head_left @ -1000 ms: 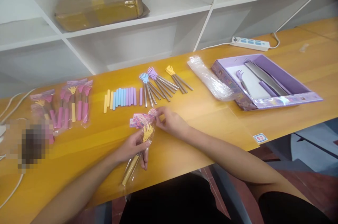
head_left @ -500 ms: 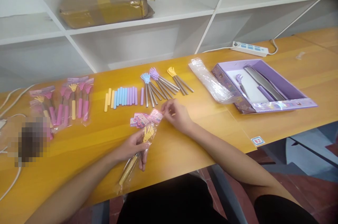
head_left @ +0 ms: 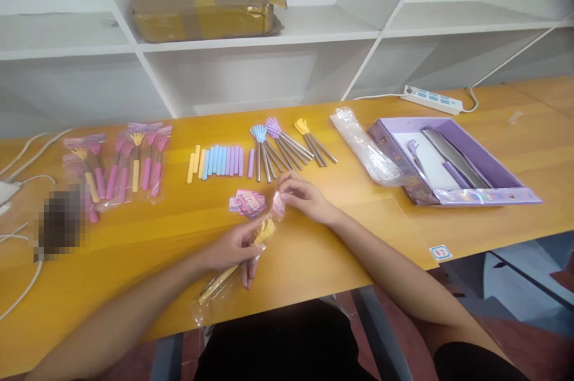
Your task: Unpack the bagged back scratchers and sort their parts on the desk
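Observation:
My left hand (head_left: pixel 235 246) is closed round a yellow back scratcher (head_left: pixel 265 230) in a clear plastic bag, its handle pointing down toward the table's front edge. With thumb and fingers, my right hand (head_left: pixel 309 197) pinches a small pink card (head_left: pixel 278 204) at the bag's top end; whether the card is inside the bag I cannot tell. Just beyond lies a pile of pink and purple cards (head_left: pixel 250 203). Farther back are yellow, blue and purple handle sleeves (head_left: pixel 218 161) in a row, beside hand-shaped scratcher heads on metal rods (head_left: pixel 282 145).
Bagged pink and yellow back scratchers (head_left: pixel 136 168) lie at the left, near white cables (head_left: pixel 33 282). To the right are a stack of clear bags (head_left: pixel 365 148) and a purple open box (head_left: pixel 488 196) with several items inside. A power strip (head_left: pixel 433 100) stands against the shelving.
My right hand has drawn the pink card upright, in line with the bag's top, where it lay tilted over the pile. The left hand keeps its hold. The view has shifted slightly.

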{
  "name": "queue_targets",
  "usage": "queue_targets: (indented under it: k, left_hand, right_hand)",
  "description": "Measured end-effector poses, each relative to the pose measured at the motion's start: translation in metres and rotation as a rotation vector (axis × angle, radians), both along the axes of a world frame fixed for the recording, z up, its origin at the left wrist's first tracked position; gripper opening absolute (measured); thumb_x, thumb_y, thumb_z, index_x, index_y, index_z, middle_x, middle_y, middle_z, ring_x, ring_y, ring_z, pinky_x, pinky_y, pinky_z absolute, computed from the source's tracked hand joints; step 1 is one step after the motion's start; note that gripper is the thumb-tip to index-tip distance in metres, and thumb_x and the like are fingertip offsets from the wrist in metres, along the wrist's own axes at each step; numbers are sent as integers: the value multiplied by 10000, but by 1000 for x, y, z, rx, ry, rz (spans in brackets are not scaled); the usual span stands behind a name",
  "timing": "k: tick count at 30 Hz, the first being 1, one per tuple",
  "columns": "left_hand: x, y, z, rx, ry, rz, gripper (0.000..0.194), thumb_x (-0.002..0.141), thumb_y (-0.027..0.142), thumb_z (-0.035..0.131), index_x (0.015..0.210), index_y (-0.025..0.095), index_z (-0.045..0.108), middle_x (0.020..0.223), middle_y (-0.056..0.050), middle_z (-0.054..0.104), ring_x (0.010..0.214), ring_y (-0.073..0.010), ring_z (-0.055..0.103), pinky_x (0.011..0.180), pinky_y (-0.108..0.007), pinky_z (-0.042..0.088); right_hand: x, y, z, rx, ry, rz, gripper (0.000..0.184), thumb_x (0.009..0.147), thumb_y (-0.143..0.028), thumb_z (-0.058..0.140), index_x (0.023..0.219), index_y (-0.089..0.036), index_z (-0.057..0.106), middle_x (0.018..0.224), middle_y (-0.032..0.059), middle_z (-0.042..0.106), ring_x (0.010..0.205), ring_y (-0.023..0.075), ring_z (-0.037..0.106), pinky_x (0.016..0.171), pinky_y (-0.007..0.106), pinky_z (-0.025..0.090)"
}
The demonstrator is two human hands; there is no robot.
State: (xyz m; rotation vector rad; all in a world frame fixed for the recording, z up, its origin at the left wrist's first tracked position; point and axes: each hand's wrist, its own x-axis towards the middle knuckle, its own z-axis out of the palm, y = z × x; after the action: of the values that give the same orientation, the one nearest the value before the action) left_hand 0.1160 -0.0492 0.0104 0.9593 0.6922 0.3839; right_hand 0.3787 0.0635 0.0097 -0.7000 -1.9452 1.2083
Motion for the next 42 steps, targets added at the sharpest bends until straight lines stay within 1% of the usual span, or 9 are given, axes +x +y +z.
queue_targets:
  k: [4,7,14,20,23,28,33,35,42]
  left_hand:
    - [0,0,-2,24,-20,-38,894,1068,419,641,1768,300,97,697,-15,746,535,-219,757,510,-248,572]
    - [0,-1,-2,51,-40,-149,746,1056,463,662,1702,278,339,685,-20,740,520,-215,743,519,-260,574]
    - [-3,2,-7,28,-119,-149,586,1020,545,706,1461,187,561,716,-38,753,499,-177,713,518,-238,541]
    - [-2,7,-10,9,-209,-18,586,985,544,747,1366,131,580,715,-57,746,531,-197,726,509,-242,539]
    - [-1,7,-11,31,-247,-3,556,995,541,740,1343,137,584,755,-75,758,566,-195,736,531,-247,545]
    - [-2,4,-9,81,-261,-136,472,984,511,771,1262,154,638,864,-92,781,646,-175,742,616,-266,556]
    - [-3,3,-9,198,-196,-185,455,984,563,751,1195,163,703,873,-71,761,677,-145,691,656,-260,509]
    - [-3,4,-11,231,-163,-167,453,1001,579,720,1173,159,715,834,-43,725,620,-108,595,618,-241,447]
    - [0,4,-18,237,-133,-157,496,1059,609,604,1251,154,646,766,16,615,561,-85,373,557,-253,285]
  right_hand:
    - [13,10,3,-60,60,-166,415,1055,-627,577,938,-241,674,1092,84,575,1097,245,601,1006,404,533]
    - [11,19,12,-132,139,-303,428,1028,-643,606,884,-242,634,985,62,578,928,213,585,845,347,537]
    - [-55,19,28,-247,-211,-100,429,909,-624,752,881,-196,753,948,72,706,872,205,643,804,337,506]
    - [-30,5,61,-517,-232,-37,662,945,-811,577,1176,-221,768,1031,72,724,780,181,594,626,292,404]
    - [-15,-19,77,-443,-316,56,572,857,-741,776,971,-181,770,847,41,688,696,147,554,603,281,396]
    - [-5,-47,117,-121,-59,-442,448,920,-640,784,898,-194,751,647,-25,566,542,99,438,498,261,330]
    - [11,-44,150,133,169,-695,320,932,-530,827,911,-218,757,705,-18,602,539,89,465,479,255,359]
    - [12,-45,144,115,289,-718,312,934,-537,819,954,-237,739,751,-18,610,566,94,483,500,256,391]
    - [-10,-66,78,-232,109,-323,277,975,-503,763,949,-227,749,862,21,672,743,145,583,723,310,516]
